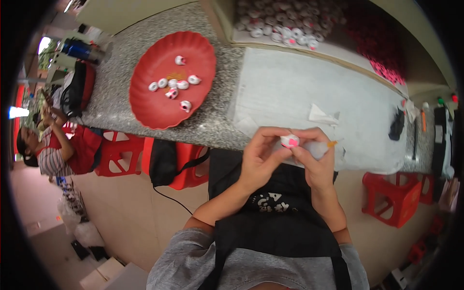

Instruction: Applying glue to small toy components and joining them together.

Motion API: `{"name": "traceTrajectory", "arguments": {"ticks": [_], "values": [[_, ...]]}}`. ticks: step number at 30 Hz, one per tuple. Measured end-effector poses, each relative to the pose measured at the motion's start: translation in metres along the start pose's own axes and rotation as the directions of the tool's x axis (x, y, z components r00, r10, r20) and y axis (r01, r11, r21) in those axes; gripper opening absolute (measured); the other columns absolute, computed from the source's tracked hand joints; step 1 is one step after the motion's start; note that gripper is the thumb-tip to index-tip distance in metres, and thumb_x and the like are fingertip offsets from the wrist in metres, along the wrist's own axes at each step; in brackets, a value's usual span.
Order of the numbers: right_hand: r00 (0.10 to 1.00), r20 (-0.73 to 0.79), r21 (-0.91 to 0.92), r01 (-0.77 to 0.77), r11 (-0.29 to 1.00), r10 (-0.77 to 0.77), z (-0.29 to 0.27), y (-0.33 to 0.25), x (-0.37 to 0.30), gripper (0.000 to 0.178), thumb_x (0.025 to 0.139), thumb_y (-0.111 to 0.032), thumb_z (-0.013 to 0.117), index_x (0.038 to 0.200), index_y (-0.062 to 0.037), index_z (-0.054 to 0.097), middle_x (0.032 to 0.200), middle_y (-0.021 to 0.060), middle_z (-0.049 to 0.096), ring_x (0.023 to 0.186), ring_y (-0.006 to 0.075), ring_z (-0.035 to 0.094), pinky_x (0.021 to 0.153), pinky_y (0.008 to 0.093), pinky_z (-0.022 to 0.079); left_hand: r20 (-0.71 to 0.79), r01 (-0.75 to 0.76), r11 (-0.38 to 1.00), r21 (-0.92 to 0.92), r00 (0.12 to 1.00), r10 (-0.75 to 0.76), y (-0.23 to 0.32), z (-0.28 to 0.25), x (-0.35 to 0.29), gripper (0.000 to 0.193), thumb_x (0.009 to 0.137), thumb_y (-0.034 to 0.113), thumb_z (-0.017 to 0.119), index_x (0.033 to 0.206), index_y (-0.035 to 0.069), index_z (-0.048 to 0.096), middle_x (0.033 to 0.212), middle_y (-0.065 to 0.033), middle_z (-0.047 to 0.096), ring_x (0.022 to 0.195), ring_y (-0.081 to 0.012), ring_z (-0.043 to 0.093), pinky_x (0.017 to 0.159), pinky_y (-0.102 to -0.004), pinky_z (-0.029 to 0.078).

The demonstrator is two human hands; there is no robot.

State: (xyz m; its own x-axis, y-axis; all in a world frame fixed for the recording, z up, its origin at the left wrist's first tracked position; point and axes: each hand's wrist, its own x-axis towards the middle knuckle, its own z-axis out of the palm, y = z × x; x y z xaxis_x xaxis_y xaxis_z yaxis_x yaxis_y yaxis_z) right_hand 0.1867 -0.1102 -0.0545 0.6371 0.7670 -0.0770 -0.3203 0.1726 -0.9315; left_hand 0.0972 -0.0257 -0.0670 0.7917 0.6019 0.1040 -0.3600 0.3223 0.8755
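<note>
Two hands are meeting over the near edge of the grey work mat (309, 87). Left hand (261, 157) is pinching a small white-and-pink piece (290, 141) between its fingertips; right hand (316, 157) is closing around a translucent squeeze bottle with an orange tip (323, 147), touching that piece. Left of the mat, a red scalloped plate (150, 108) is holding seven similar pieces (175, 84).

Looks like a small craft workshop: speckled granite counter (212, 126) running past the hands, wooden trays of white-and-pink beads (285, 24) sitting beyond, red plastic stools (394, 198) standing below.
</note>
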Motion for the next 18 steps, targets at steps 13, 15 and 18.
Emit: {"name": "traceTrajectory", "arguments": {"ticks": [13,15,18], "values": [[0.990,-0.134,-0.114,-0.067,0.991,0.052,-0.036,-0.008,-0.016,0.026,0.069,0.001,0.052,0.094,0.0020,0.047,0.070,0.0085,0.052,0.052,0.0080,0.042,0.046,0.0181,0.033,-0.016,-0.073,0.145,0.987,0.846,0.533,0.107,-0.125,0.018,0.018,0.072,0.004,0.053,0.090,0.002,0.054,0.085,-0.0105,0.055,0.081,-0.0243,0.052,0.071,-0.0297,0.040],[0.986,-0.141,-0.098,-0.103,0.990,0.089,-0.044,-0.005,-0.016,0.023,0.069,0.001,0.052,0.091,0.0021,0.048,0.069,0.0085,0.052,0.052,0.0081,0.042,0.046,0.0182,0.033,-0.083,0.096,-0.005,0.995,0.882,0.464,0.117,-0.154,0.017,0.018,0.072,0.006,0.053,0.090,0.003,0.054,0.087,-0.0106,0.055,0.084,-0.0250,0.051,0.076,-0.0336,0.038],[0.980,-0.190,-0.091,-0.070,0.993,0.052,-0.047,-0.009,-0.016,0.019,0.069,0.001,0.052,0.088,0.0021,0.050,0.067,0.0075,0.052,0.051,0.0078,0.042,0.046,0.0183,0.034,0.084,0.007,-0.199,0.980,0.890,0.448,0.115,-0.150,0.024,0.016,0.072,0.007,0.052,0.088,0.004,0.054,0.088,-0.0095,0.055,0.086,-0.0249,0.050,0.083,-0.0387,0.033]]}}
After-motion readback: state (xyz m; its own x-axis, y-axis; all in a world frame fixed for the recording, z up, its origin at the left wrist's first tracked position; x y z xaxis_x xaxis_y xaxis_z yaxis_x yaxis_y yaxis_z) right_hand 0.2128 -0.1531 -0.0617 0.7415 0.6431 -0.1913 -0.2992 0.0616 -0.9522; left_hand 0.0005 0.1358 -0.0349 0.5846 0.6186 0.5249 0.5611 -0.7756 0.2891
